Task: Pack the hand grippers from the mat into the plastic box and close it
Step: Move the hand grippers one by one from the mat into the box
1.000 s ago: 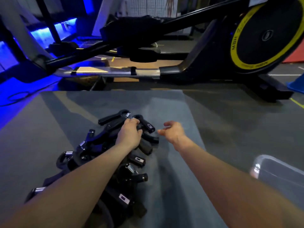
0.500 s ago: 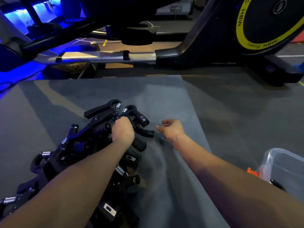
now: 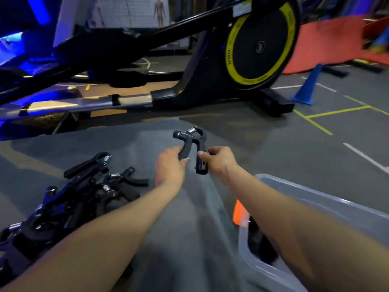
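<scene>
Hand gripper: one black hand gripper (image 3: 192, 144) was held up above the grey mat (image 3: 147, 144), spring end pointing away from the camera, its two handles pointing back toward the person.
Left hand: the left hand (image 3: 170, 165) was curled round the gripper's left handle.
Right hand: the right hand (image 3: 221, 160) pinched the right handle between thumb and fingers, near the handle's lower end.
Pile: the other hand grippers (image 3: 69, 199), black with metal springs, lay heaped on the mat at lower left, beside the left forearm and well apart from the held one.
Plastic box: a clear plastic box (image 3: 315, 199) sat open at lower right, partly under the right forearm, an orange clasp (image 3: 239, 212) on its near wall; something dark lay inside, too blurred to identify.
Background: an exercise machine with a yellow-rimmed black flywheel (image 3: 260, 44) stood past the mat's far edge; a blue cone (image 3: 308, 86) and a red mat (image 3: 328, 43) were on the lined floor at right.
</scene>
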